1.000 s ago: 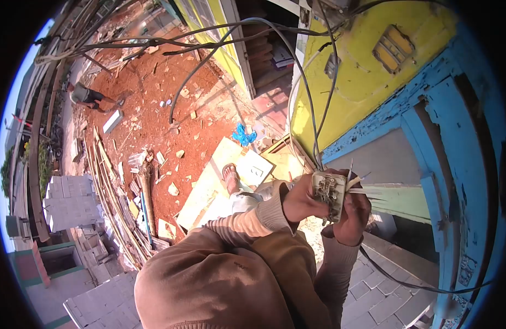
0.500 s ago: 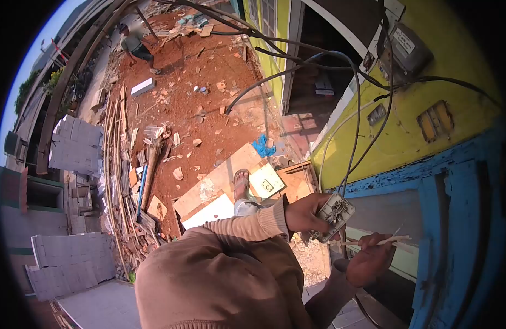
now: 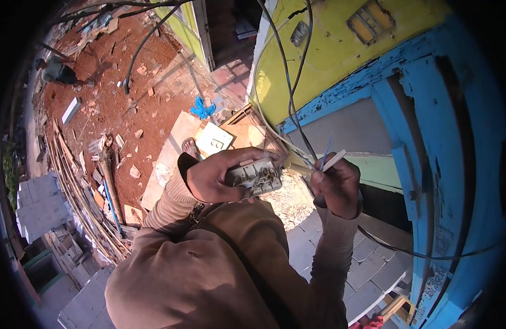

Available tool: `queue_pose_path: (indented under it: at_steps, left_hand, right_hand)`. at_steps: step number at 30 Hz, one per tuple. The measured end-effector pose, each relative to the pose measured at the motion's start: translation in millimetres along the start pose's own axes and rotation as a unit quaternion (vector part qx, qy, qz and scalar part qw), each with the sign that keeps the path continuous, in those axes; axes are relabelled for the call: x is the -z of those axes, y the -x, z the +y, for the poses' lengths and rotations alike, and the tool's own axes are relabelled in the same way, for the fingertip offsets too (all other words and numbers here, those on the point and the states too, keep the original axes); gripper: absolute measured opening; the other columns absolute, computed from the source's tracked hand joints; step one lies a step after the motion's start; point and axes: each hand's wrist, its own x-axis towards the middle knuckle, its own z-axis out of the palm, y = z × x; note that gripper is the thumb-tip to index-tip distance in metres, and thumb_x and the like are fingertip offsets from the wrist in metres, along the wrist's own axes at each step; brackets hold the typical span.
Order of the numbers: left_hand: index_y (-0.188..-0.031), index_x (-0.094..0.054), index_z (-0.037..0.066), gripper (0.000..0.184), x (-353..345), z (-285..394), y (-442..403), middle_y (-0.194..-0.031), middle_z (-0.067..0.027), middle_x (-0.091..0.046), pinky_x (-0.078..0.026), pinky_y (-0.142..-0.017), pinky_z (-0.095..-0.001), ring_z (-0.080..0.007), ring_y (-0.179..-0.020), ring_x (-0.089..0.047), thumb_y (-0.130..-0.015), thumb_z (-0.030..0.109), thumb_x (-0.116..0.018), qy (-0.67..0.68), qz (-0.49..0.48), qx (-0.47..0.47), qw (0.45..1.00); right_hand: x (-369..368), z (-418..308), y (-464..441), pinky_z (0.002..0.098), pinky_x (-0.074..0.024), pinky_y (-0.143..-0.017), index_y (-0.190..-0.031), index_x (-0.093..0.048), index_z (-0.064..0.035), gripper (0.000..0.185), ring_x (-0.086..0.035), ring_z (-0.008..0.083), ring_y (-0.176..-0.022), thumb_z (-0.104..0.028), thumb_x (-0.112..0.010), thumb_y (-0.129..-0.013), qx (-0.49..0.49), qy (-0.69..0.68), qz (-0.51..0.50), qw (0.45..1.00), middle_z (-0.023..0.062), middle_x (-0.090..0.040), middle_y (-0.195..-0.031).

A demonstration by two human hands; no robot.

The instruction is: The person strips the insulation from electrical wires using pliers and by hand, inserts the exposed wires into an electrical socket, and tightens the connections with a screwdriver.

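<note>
My left hand (image 3: 212, 176) is closed round a white electrical socket (image 3: 257, 177), its open back facing up with metal contacts and small parts showing. To the right of it, my right hand (image 3: 340, 187) is closed in a pinch on a white cable (image 3: 334, 159). A thin blue wire (image 3: 325, 152) sticks up beside the cable from the same fingertips. The two hands are a short way apart, in front of my body. Black cables (image 3: 290, 82) hang down from above, behind the right hand.
A blue wooden frame (image 3: 390, 109) stands close on the right, beside a yellow wall (image 3: 330, 52). Boards (image 3: 171, 148) and a yellowish panel with a socket (image 3: 216, 137) lie on the ground. Wooden poles (image 3: 77, 186) lie at left. Another person (image 3: 58, 71) is far off.
My view has swung to the right. Both hands have come nearer my body, and the socket is turned more level. The right hand now points its cable upward.
</note>
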Motion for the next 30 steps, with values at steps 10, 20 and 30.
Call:
queue_pose_path:
  at_steps: [10, 20, 30]
  left_hand:
    - [-0.123, -0.054, -0.001, 0.056, 8.1, 7.3, 11.7, -0.114, -0.0094, -0.066, -0.050, -0.091, -0.0301, -0.0146, -0.104, -0.064, -0.073, -0.010, -0.077, -0.254, 0.078, -0.035, 0.963]
    - [-0.119, -0.066, -0.001, 0.046, 25.4, 2.5, 13.0, -0.115, -0.0174, -0.068, -0.049, -0.095, -0.0366, -0.0263, -0.111, -0.066, -0.075, -0.009, -0.077, -0.180, 0.046, -0.136, 0.973]
    - [-0.117, -0.067, -0.003, 0.045, 21.5, 19.9, 12.8, -0.113, -0.0231, -0.069, -0.054, -0.089, -0.0426, -0.0372, -0.102, -0.069, -0.073, -0.006, -0.078, -0.332, -0.042, -0.152, 0.930]
  right_hand:
    - [1.5, -28.5, -2.4, 0.0204, -0.0358, -0.051, -0.096, -0.056, 0.0008, 0.010, -0.046, 0.0026, -0.059, 0.000, -0.065, -0.090, -0.118, -0.002, -0.079, 0.990, 0.0008, -0.056, -0.076]
    - [-4.0, -26.4, 10.8, 0.0199, -0.0302, -0.048, -0.096, -0.063, 0.0049, 0.011, -0.043, -0.0007, -0.053, 0.003, -0.066, -0.085, -0.056, 0.111, -0.129, 0.984, -0.0026, -0.054, -0.063]
    - [-12.2, -46.5, -2.8, 0.0194, -0.0375, -0.047, -0.093, -0.066, 0.0050, 0.012, -0.050, 0.0006, -0.052, 0.003, -0.067, -0.081, -0.049, 0.223, -0.222, 0.948, 0.0020, -0.061, -0.061]
